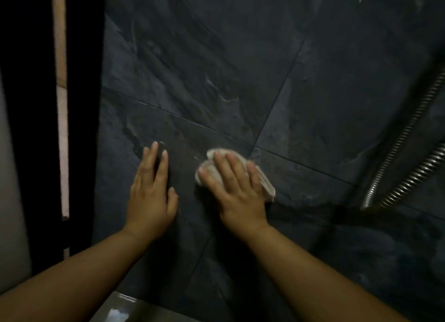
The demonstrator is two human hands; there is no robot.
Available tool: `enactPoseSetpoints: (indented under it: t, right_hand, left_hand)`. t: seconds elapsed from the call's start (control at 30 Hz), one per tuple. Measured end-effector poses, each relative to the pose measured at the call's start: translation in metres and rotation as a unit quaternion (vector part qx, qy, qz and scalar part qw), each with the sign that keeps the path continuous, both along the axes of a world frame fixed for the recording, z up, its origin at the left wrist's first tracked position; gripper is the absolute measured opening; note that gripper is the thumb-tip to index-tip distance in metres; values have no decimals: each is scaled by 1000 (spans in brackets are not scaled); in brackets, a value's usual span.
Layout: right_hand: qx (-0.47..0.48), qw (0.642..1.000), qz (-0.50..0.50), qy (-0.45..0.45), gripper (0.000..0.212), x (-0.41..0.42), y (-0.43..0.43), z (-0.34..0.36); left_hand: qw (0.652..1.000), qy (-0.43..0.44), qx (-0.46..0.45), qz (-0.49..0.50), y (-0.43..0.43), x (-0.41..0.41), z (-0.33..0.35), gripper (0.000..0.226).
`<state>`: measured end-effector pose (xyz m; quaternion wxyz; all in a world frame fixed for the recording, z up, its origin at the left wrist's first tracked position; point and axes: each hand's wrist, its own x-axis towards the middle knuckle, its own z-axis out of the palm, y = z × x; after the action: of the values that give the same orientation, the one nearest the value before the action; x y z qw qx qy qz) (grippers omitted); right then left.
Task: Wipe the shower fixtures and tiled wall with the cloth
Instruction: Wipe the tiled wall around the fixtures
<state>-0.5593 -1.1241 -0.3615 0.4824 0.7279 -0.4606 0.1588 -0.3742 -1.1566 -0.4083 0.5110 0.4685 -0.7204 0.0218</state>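
A dark slate-tiled wall (216, 68) fills the view. My right hand (237, 189) lies flat on a small pale cloth (266, 184) and presses it against the wall near a crossing of grout lines. The cloth shows above my fingertips and to the right of my hand. To the left of it, my left hand (151, 196) rests flat on the tile with fingers spread and nothing in it. A ribbed metal shower hose (404, 138) hangs in a loop at the right edge.
A black vertical frame (81, 104) borders the tiles on the left, with a pale strip (61, 104) beside it. A glossy ledge (120, 309) shows at the bottom. The scene is dim.
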Motion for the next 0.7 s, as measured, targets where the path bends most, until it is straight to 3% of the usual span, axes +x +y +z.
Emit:
enactPoseSetpoints:
  t: [0.1,0.27,0.4,0.53,0.7]
  right_hand:
    - [45,998,17,51,65,-9,11,8]
    - [-43,989,68,-123,54,59,-27,119]
    - [-77,986,41,-140,51,117,-58,134]
    - [-44,998,40,-14,63,120,-63,92]
    - [131,976,34,173,64,105,-48,-19]
  left_hand:
    - [998,14,42,49,4,15,1,72]
    - [994,33,65,88,-11,49,13,74]
    - [990,77,89,83,-26,68,14,68]
    - [990,106,71,62,-32,73,3,68]
    - [991,109,66,45,-26,67,-15,68]
